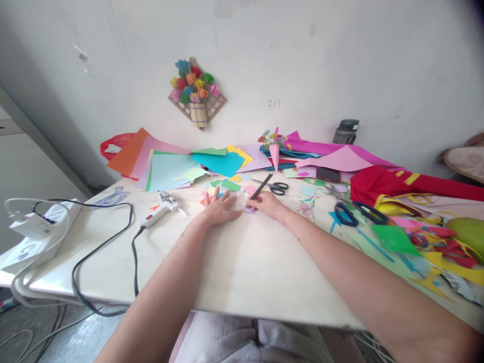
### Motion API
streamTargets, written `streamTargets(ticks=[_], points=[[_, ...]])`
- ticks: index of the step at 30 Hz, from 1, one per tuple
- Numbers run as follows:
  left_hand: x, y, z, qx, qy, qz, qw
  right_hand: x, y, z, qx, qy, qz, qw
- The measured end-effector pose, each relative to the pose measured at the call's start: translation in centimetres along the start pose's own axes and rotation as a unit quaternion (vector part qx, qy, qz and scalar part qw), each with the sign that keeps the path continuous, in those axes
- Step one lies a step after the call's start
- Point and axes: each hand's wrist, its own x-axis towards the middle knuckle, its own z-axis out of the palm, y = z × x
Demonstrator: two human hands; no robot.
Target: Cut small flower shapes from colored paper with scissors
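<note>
My right hand is closed around a dark pen, which leans up and to the right. Under its fingertips lies a small purple paper piece, partly covered by the hand. My left hand rests flat on the table with its fingers spread, just left of that piece. Small paper scraps in green, orange and yellow lie beyond the left fingertips. A pair of black-handled scissors lies just past the right hand.
A glue gun with a black cord lies at left, near a white power strip. Coloured paper sheets and a pink paper bouquet line the wall side. Larger scissors and a pile of scraps lie at right.
</note>
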Motion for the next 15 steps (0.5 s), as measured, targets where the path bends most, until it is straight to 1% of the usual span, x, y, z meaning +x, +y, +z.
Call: streamTargets(ticks=[5, 15], points=[[0.56, 0.22, 0.34, 0.007, 0.022, -0.017, 1.0, 0.05, 0.22, 0.02, -0.007, 0.009, -0.001, 1.0], [0.43, 0.44, 0.34, 0.002, 0.025, -0.021, 0.999, -0.11, -0.1, 0.02, 0.001, 0.007, 0.006, 1.0]])
